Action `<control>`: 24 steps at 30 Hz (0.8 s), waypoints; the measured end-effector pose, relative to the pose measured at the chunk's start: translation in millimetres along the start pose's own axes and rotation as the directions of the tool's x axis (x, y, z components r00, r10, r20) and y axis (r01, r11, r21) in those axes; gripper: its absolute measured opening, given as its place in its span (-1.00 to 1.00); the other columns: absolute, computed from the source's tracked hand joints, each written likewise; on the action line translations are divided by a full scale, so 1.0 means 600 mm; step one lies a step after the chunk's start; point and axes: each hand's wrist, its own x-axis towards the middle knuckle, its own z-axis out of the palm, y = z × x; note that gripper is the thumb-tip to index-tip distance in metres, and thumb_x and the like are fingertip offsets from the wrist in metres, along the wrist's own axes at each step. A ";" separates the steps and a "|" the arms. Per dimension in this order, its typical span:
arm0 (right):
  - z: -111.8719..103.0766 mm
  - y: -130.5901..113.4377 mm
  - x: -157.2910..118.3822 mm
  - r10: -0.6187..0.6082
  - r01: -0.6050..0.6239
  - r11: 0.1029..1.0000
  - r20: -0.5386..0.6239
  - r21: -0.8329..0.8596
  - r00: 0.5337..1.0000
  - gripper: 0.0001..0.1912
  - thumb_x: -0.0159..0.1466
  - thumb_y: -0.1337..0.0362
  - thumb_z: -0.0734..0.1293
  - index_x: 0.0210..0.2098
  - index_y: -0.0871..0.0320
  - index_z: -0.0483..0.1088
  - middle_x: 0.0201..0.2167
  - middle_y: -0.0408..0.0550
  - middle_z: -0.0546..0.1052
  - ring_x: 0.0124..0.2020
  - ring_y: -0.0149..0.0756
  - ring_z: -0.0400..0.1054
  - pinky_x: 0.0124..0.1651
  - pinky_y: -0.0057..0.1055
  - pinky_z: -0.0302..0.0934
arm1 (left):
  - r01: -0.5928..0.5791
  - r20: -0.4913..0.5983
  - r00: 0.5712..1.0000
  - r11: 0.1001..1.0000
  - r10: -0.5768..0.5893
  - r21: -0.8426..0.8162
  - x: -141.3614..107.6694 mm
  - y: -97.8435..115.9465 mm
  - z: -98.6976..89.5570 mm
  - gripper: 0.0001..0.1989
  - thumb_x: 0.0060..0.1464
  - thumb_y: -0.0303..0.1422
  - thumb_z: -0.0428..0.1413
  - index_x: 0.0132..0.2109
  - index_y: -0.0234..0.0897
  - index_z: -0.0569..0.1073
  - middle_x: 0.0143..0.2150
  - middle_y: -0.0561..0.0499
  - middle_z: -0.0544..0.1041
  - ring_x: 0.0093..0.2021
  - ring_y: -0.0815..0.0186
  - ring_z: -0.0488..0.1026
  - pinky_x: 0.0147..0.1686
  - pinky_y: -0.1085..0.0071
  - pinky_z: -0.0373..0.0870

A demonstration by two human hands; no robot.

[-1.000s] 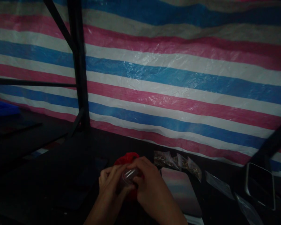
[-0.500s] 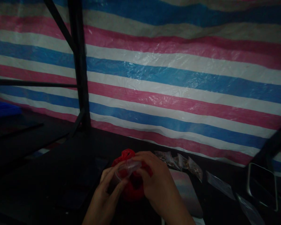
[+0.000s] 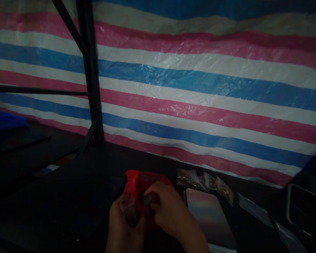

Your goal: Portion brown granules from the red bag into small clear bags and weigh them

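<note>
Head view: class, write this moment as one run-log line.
left hand: holds clear container | right hand: holds small clear piece by red bag | beside right forearm: shiny slab | beyond slab: small filled bags

Left hand (image 3: pixel 117 214), low at seven o'clock in view, was curled in a grip, thumb (image 3: pixel 141 220) on its three o'clock side, left forearm (image 3: pixel 124 245) rising nearly straight toward twelve. Right hand (image 3: pixel 163 202), at six o'clock and just beside the left, was bent in a pinch; right forearm (image 3: pixel 192 236) slanted toward ten to eleven o'clock. Both were bare, finer detail lost in dimness.
</note>
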 end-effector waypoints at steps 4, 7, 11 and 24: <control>-0.017 0.001 -0.009 0.106 -0.108 0.987 -0.026 -0.115 0.994 -0.49 -0.01 0.66 0.29 -0.19 0.05 0.55 -0.09 -0.07 0.66 -0.01 -0.08 0.51 0.02 -0.21 0.21 | 0.107 0.076 0.992 0.992 -0.103 -0.060 0.012 0.020 -0.004 -0.39 -0.27 -0.20 0.26 0.02 -0.17 0.35 -0.12 -0.06 0.58 -0.16 -0.01 0.61 -0.15 -0.01 0.62; -0.024 0.006 -0.010 0.165 -0.174 0.969 -0.063 -0.175 0.984 -0.48 -0.02 0.69 0.27 -0.18 0.08 0.53 -0.07 0.00 0.65 0.01 -0.04 0.48 0.01 -0.21 0.21 | 0.083 0.044 0.996 0.995 -0.081 -0.053 0.013 0.032 -0.011 -0.40 -0.28 -0.22 0.23 0.00 -0.15 0.36 -0.09 -0.06 0.57 -0.11 -0.02 0.61 -0.05 -0.06 0.59; -0.016 0.012 0.005 0.115 -0.155 0.946 -0.154 -0.284 0.981 -0.52 0.07 0.66 0.26 -0.13 0.08 0.51 -0.05 0.04 0.63 0.07 0.04 0.42 0.09 -0.13 0.17 | 0.060 -0.003 0.998 0.998 -0.061 -0.034 0.011 0.044 -0.012 -0.43 -0.33 -0.20 0.18 -0.05 -0.15 0.38 -0.07 -0.12 0.56 -0.03 -0.09 0.59 0.08 -0.17 0.54; 0.006 0.017 0.021 0.061 -0.065 0.979 -0.027 -0.193 0.998 -0.41 -0.02 0.72 0.18 -0.15 0.06 0.47 -0.03 -0.04 0.63 0.07 -0.12 0.47 0.07 -0.25 0.23 | 0.284 0.002 0.956 0.929 -0.292 -0.238 0.007 0.062 0.021 -0.38 -0.41 -0.20 0.23 -0.06 -0.20 0.44 -0.19 -0.04 0.60 -0.20 0.03 0.62 -0.17 0.08 0.62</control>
